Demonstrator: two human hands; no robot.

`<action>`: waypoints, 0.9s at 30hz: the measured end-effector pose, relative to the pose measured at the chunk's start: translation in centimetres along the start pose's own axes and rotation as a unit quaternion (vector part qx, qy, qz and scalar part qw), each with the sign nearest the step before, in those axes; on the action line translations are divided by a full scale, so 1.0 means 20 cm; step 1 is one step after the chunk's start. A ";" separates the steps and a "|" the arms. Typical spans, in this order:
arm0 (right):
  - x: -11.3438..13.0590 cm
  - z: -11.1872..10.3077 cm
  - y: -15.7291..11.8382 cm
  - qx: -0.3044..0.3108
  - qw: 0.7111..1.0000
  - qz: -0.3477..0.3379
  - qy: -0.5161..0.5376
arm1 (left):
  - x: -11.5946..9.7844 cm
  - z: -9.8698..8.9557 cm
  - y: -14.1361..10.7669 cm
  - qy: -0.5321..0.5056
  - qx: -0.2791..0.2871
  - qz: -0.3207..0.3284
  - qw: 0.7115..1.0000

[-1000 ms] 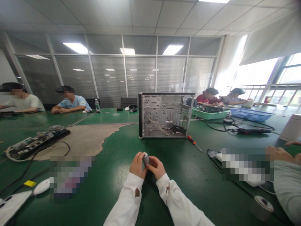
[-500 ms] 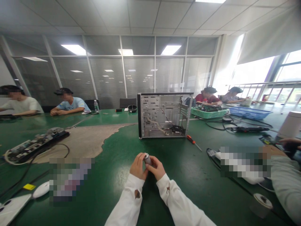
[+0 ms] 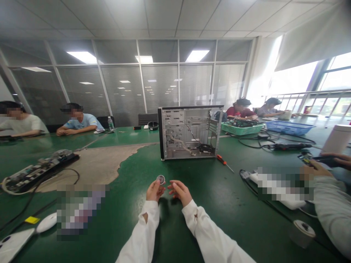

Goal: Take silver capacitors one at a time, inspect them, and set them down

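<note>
My left hand (image 3: 155,190) pinches a small round metal part (image 3: 160,179) at its fingertips, its flat end facing me with a dark centre. A short gap separates my right hand (image 3: 179,192) from that part, and its fingers hold nothing. Both hands sit above the green tabletop (image 3: 131,215), with white sleeves on my forearms. Straight ahead stands an open computer case (image 3: 189,133) with its wiring and metal bays showing. Near its right foot lies a screwdriver with an orange handle (image 3: 221,158).
At the right, a co-worker's hands (image 3: 326,160) hold a dark flat object. A cordless power tool (image 3: 290,146), cables, a green crate (image 3: 242,128) and a blue basket (image 3: 289,128) lie beyond. A long circuit board assembly (image 3: 38,173) and a white mouse (image 3: 46,223) lie at the left.
My hands have moved apart. The right hand has let go of the metal part, and the left hand holds it higher, turned end-on. The view has shifted slightly.
</note>
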State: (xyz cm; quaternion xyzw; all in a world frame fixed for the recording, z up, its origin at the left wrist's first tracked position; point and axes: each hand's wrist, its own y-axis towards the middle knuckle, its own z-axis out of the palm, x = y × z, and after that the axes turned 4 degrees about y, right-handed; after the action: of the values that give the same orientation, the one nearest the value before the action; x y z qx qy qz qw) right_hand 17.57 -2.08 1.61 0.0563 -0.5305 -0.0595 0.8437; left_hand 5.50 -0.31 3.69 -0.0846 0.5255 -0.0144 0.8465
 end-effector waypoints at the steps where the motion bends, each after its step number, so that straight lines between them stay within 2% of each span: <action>1: -0.01 0.00 0.00 -0.004 1.000 -0.001 0.001 | -0.01 0.00 0.00 -0.021 0.004 -0.028 0.999; 4: -0.01 0.00 0.01 -0.002 1.000 -0.002 0.000 | -0.04 0.00 -0.02 -0.080 0.022 -0.106 0.991; 6: -0.01 0.00 0.00 0.005 1.000 -0.002 -0.005 | -0.06 -0.01 -0.03 -0.117 0.040 -0.135 0.983; 11: 0.02 -0.01 -0.01 0.029 0.999 -0.004 -0.020 | -0.08 -0.02 -0.05 -0.207 0.079 -0.145 0.964; 14: 0.02 0.00 -0.02 0.032 0.999 -0.005 -0.023 | -0.07 -0.02 -0.05 -0.211 0.066 -0.131 0.966; 18: 0.02 -0.01 -0.02 0.012 0.999 -0.013 -0.032 | -0.03 -0.01 -0.01 -0.038 -0.031 -0.038 0.998; 23: 0.02 -0.03 -0.01 -0.035 0.998 -0.033 -0.047 | 0.01 0.00 0.02 0.085 -0.073 0.043 0.993; 25: 0.02 -0.03 0.00 -0.046 0.997 -0.035 -0.048 | 0.02 -0.01 0.01 0.189 -0.096 0.126 0.969; 27: 0.01 -0.04 0.01 -0.055 0.997 -0.036 -0.048 | 0.03 -0.01 0.00 0.329 -0.111 0.239 0.907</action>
State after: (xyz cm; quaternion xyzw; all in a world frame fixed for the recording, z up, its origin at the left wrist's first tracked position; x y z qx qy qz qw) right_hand 18.37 -1.96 1.57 0.0257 -0.5642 -0.1218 0.8162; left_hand 5.56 -0.41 3.15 -0.0406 0.7765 0.2201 0.5890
